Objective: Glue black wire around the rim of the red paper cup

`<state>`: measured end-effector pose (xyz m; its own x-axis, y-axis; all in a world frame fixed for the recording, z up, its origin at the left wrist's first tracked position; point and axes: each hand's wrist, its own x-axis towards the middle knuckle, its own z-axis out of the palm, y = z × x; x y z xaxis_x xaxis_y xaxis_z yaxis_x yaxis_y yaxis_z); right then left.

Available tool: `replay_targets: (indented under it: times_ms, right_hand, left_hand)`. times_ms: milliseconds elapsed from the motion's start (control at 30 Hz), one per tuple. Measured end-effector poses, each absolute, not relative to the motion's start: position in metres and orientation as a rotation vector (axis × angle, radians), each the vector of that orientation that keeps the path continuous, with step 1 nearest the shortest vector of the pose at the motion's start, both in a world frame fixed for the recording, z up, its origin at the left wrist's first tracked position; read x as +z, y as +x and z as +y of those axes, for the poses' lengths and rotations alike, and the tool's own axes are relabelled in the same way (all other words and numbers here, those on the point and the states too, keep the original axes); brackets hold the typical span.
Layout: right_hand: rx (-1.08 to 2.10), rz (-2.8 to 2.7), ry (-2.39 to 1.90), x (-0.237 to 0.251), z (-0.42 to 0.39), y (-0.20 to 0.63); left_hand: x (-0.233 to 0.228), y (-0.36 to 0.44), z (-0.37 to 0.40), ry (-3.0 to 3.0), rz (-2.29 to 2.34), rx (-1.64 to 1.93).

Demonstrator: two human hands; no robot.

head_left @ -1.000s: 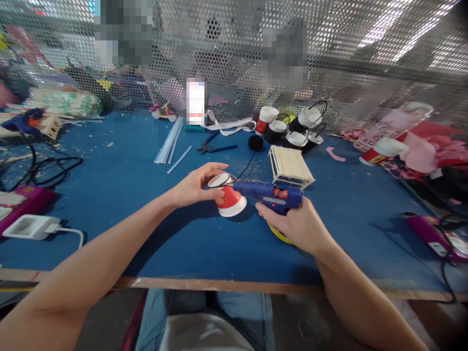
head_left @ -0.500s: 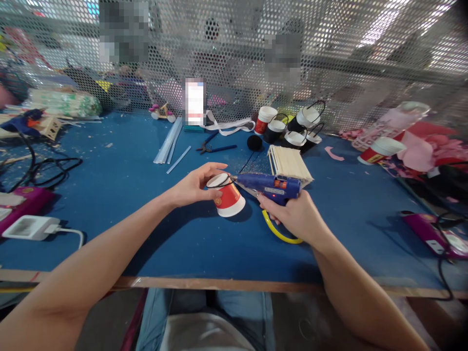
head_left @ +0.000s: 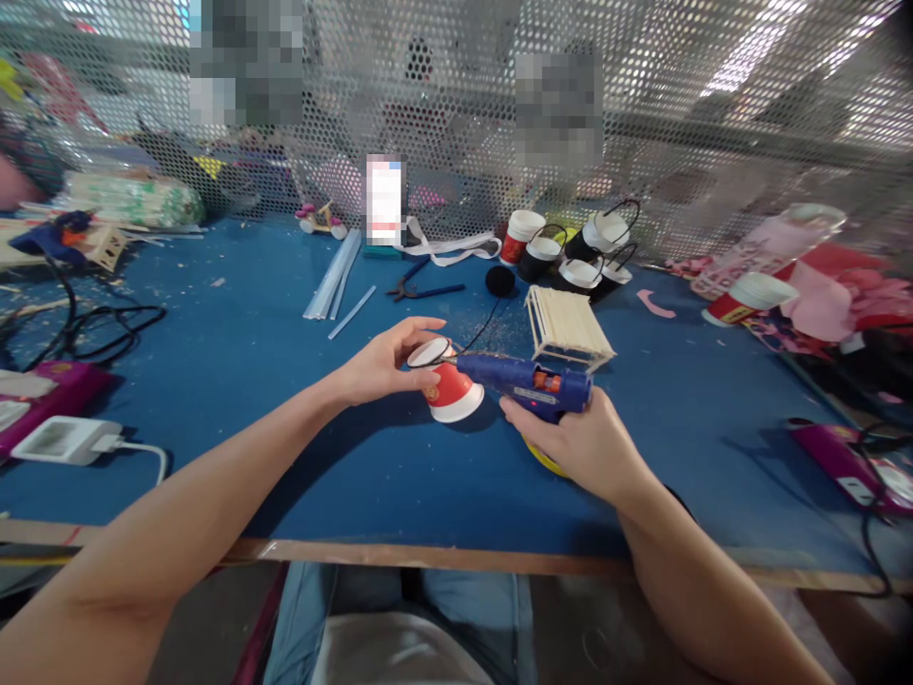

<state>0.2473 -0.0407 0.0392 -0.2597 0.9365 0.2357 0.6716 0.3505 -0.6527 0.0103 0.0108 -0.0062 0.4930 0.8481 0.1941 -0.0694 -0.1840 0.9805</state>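
Observation:
My left hand is closed around a red and white paper cup, which is tilted with its base towards me. A thin black cord runs across the cup's upper end. In my right hand is a blue hot glue gun with a small red light lit. Its metal nozzle meets the side of the cup near the cord; whether it touches is hard to tell. Partly hidden below the right hand is a yellow curved piece on the table.
Behind the hands stand a wooden stick rack, a black ball, several cups with black handles, pliers and glue sticks. Purple power strips lie at both sides. A perforated metal screen closes the back.
The glue gun's body has dropped slightly, and its nozzle now lies further left across the cup. The cup tilts a little more. The yellow piece is more covered by my right hand.

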Motion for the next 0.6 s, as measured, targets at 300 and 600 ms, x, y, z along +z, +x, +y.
replay_targets:
  times_ms: [300, 600]
  right_hand:
    - [0.723, -1.987, -1.383, 0.0428, -0.0418, 0.2421]
    - [0.636, -1.911, -1.418, 0.0365, -0.0326, 0.252]
  left_hand:
    - [-0.0062, 0.0111, 0.0102, 1.542, 0.714, 0.959]
    - [-0.0061, 0.0101, 0.0109, 1.54, 0.69, 0.953]
